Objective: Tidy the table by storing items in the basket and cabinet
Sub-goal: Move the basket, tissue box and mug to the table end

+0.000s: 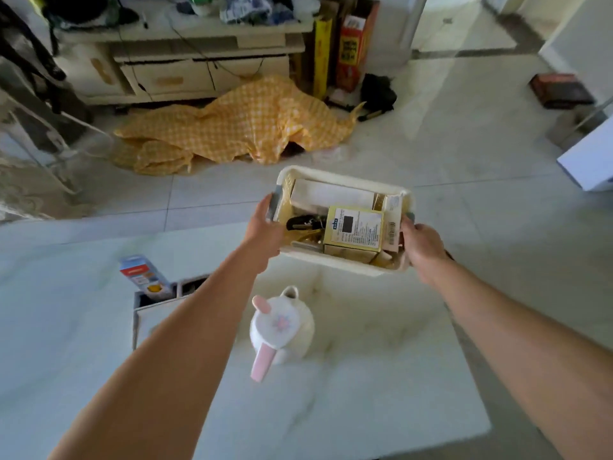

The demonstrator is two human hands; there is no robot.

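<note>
A cream plastic basket (335, 179) hangs in the air past the far edge of the marble table (365, 376). My left hand (265, 227) grips its left handle and my right hand (423, 247) grips its right handle. Inside lie a yellow box (356, 229), a white box (331, 194) and some dark small items (303, 224). A white kettle with a pink handle (282, 327) stands on the table below the basket.
A grey organiser box (149, 313) with a red and blue carton (142, 277) stands at the table's left. On the floor beyond lie a yellow checked cloth (238, 127), a cream TV cabinet (185, 68), cartons (351, 44) and a white box (590, 157) at right.
</note>
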